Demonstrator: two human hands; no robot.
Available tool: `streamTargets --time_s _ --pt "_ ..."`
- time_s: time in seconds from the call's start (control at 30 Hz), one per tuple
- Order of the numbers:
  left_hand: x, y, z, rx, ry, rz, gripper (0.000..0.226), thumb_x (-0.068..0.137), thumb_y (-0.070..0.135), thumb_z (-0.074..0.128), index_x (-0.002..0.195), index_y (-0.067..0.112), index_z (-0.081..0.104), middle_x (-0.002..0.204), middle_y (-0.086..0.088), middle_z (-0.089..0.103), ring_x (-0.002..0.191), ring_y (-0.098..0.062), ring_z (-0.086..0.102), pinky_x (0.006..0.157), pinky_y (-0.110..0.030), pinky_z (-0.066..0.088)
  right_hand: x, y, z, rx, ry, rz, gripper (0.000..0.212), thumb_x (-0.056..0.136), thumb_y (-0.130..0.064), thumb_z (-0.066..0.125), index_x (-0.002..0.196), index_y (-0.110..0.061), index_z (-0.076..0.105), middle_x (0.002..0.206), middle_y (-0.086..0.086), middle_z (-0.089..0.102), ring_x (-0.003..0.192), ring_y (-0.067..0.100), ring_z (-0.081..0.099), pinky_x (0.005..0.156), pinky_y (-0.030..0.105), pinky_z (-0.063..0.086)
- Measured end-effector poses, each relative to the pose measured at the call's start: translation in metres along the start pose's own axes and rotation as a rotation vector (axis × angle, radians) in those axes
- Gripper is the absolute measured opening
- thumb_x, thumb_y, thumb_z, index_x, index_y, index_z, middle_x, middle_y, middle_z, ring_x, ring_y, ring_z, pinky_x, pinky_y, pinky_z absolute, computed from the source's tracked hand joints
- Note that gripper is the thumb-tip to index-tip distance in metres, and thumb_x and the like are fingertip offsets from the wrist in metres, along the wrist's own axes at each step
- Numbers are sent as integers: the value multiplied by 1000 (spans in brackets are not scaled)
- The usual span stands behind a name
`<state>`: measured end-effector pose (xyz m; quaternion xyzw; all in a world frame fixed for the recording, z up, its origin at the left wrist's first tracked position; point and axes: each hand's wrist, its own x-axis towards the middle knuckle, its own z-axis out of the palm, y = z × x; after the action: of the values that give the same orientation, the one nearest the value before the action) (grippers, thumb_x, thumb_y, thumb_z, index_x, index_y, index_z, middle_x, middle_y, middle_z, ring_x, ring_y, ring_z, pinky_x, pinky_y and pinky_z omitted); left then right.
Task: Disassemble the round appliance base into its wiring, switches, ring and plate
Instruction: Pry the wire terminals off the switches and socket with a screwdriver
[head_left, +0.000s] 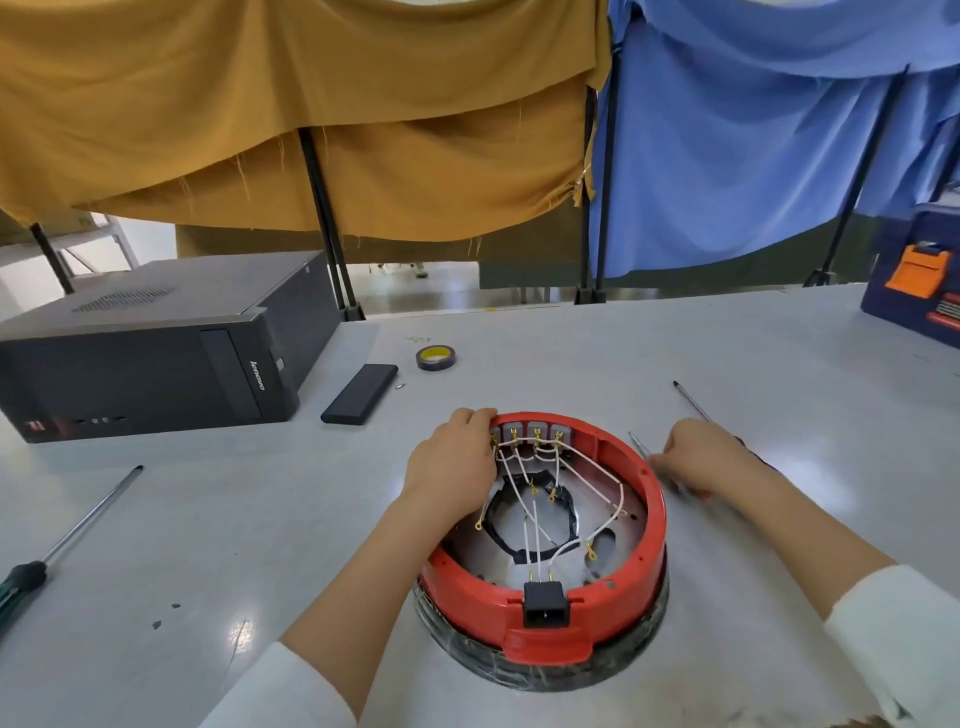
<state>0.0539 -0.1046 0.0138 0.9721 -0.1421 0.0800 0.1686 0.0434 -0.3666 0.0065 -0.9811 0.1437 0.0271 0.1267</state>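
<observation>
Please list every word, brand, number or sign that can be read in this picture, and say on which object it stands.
"lenovo": on the front of the black computer case, printed sideways.
Roll of tape: yellow inner label, too small to read.
Blue and orange box: markings too blurred to read.

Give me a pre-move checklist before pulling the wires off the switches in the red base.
1. Left hand steadies the red ring at the switch row: ok.
2. Switches exposed: ok.
3. White wires still on the switch terminals: ok, not yet freed.
4. Right hand has a firm tool grip: cannot tell, blurred.
5. Black power socket unplugged: ok, no cord in it.
6. Spare screwdriver on the table: ok.
</observation>
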Motion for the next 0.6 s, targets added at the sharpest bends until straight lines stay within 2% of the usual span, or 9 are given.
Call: streamTargets --time_s 0.1,0.17,0.23,0.33,0.43,0.5,0.6 --pt "-2 -3 0 -23 4 -16 47 97 15 31 142 25 32 143 1 37 123 -23 45 90 -37 43 5 1 11 -42 36 -18 40 86 -32 57 55 -13 41 52 3 42 58 23 45 45 25 28" --pt "-3 -5 -2 -54 7 -30 48 96 14 30 142 28 34 143 4 38 124 -21 44 90 -36 42 8 0 13 -26 37 -6 41 86 -29 56 54 -12 39 52 4 42 55 23 44 46 26 29" --pt "-3 -7 -3 -88 6 -42 48 96 13 29 141 29 36 143 6 39 125 -19 44 92 -34 41 8 -3 10 92 62 -26 37 86 -27 55 56 -9 44 54 5 51 54 23 49 50 27 34" --pt "-2 -9 -5 -175 -3 -71 47 96 13 31 138 30 41 141 6 42 126 -17 44 95 -30 37 1 -18 -3 558 122 -135 21 88 -21 59 73 -6 56 64 2 69 48 16 60 44 24 42" --pt "0 -10 -8 -280 -20 -107 45 94 14 37 136 31 44 140 6 46 125 -16 45 96 -30 37 -12 -42 -23 937 131 -301 10 87 -17 65 84 -10 59 66 4 71 44 12 58 38 21 42" --pt "-1 -10 -9 -397 -23 -126 45 93 14 41 135 32 43 137 9 49 121 -13 49 97 -31 39 -18 -60 -30 1125 50 -351 5 85 -16 68 89 -12 67 67 3 70 47 11 57 41 19 43" --pt "-2 -11 -11 -568 9 -156 44 92 11 43 131 32 45 130 11 55 107 -9 56 96 -32 44 -18 -88 -25 1433 -158 -298 10 81 -9 71 91 -7 71 61 0 60 49 6 50 42 16 41"
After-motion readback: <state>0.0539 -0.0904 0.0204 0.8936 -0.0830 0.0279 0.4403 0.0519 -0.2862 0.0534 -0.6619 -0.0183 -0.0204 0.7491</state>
